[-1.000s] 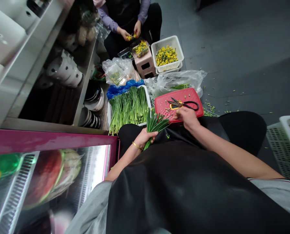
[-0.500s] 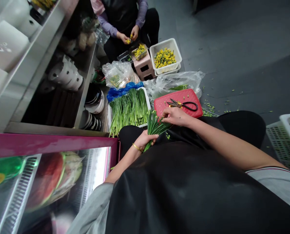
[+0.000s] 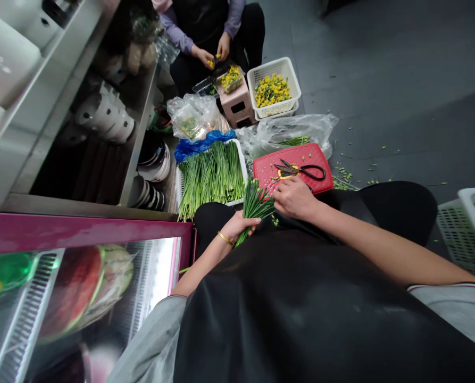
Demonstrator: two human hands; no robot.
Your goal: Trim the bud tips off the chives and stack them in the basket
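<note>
A bunch of green chive stalks (image 3: 253,208), pale buds at some tips, is held in my left hand (image 3: 241,223), whose fingers and thumb wrap round it. My right hand (image 3: 296,199) touches the right side of the bunch. Its fingers are curled together, and their tips and whatever they pinch are hidden. Just beyond that hand, black-handled scissors (image 3: 300,169) lie on a red lid-like board (image 3: 267,162) scattered with small green bits. More chive stalks (image 3: 213,173) fill a white basket (image 3: 243,159) beyond my left hand.
Opposite me sits a person (image 3: 199,32) handling yellow flowers. A white basket of yellow flowers (image 3: 272,90) stands by a pink stool (image 3: 237,103). Clear plastic bags (image 3: 297,130) lie near the board. A glass-fronted fridge (image 3: 101,287) is at left, another basket (image 3: 458,229) at right.
My right hand has moved slightly right along the bunch and turned, its fingers now more hidden. My left hand keeps its hold. The view has shifted a little.
</note>
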